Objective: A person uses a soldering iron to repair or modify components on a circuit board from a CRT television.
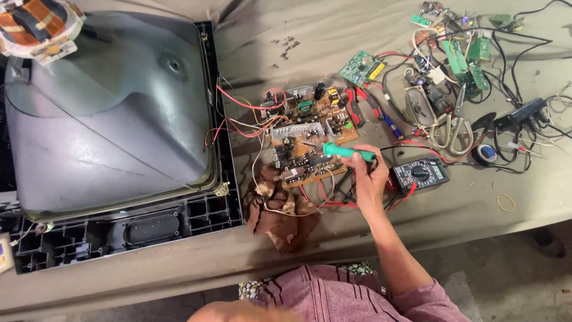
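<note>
Olive-drab cloth covers the tabletop (417, 220), creased and scattered with electronics. At the upper left of the frame sits a copper-wound deflection yoke (37, 27) on the neck end of a large grey picture tube (107, 113), a smooth glass funnel lying face down in its black ribbed plastic front frame (125, 229). Red and white wires (238, 113) run from the frame's right edge to a brown circuit board (310, 137) at the centre, crowded with capacitors, coils and a finned aluminium heat sink. Just below the board lies a crumpled brown rag (280, 214).

Soldering looks to be the step in hand: the right hand (368, 176) is closed around the green handle of a soldering iron (345, 151), whose metal tip points left onto the middle of the board. Judging from this, the next move calls for a steady tip held on one joint, kept off the neighbouring parts and loose wires. The left hand is not in view, so its state cannot be told.

Touching the right side of that hand is a black multimeter (420, 173) with red and black leads. Further right, in the upper part of the frame, lie red-handled pliers (353, 104), a small green circuit board (362, 67), pale-handled scissors (451, 128), a roll of black tape (487, 154) and a tangle of black cables (518, 113). A thin rubber band (506, 202) rests alone at lower right.
</note>
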